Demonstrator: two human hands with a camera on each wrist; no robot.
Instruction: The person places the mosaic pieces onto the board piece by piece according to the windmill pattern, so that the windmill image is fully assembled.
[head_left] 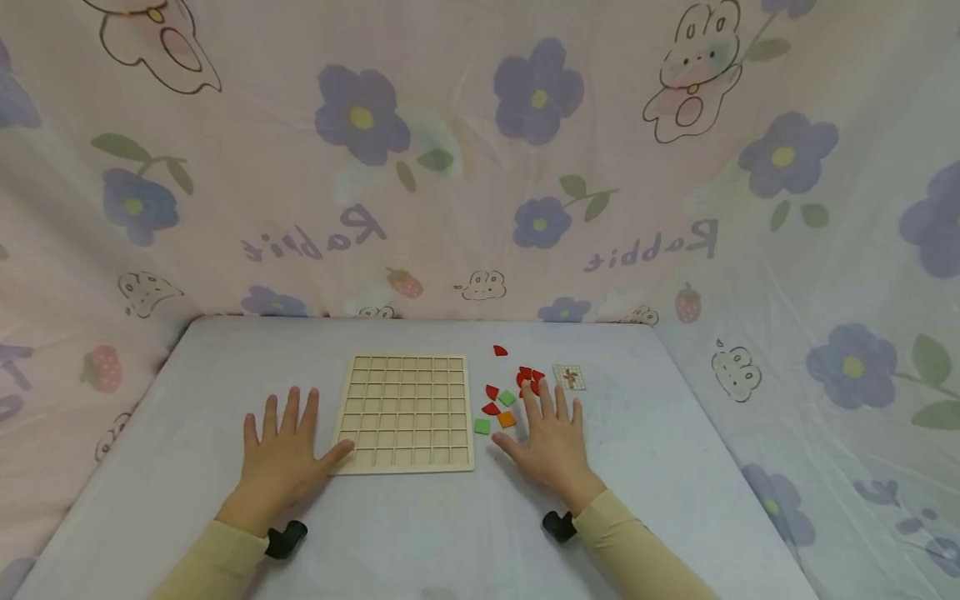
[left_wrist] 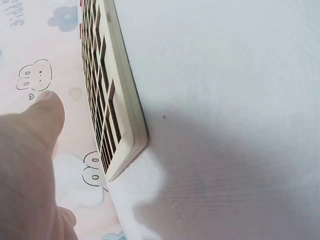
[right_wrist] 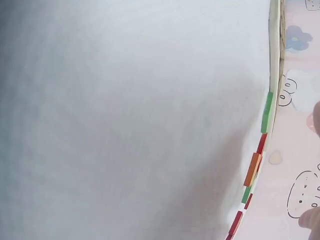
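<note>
A square wooden grid board (head_left: pixel 405 410) with rows of shallow cells lies on the table. My left hand (head_left: pixel 279 454) is spread at its left side, fingers straight, the thumb over the board's near left corner. In the left wrist view, the thumb (left_wrist: pixel 30 130) shows beside the board (left_wrist: pixel 131 127). To the board's right lie several red quarter-round pieces (head_left: pixel 491 392), two green squares (head_left: pixel 482 427) and an orange square (head_left: pixel 507 419). My right hand (head_left: pixel 553 446) is spread just right of them, fingers straight, holding nothing; its fingertips partly hide the red cluster.
A small card (head_left: pixel 571 377) with a printed grid and a red figure lies beyond the right hand. One red piece (head_left: pixel 500 351) sits apart near the back. The white-covered table (head_left: pixel 645 500) meets a curtain (head_left: pixel 450 167) printed with flowers and rabbits.
</note>
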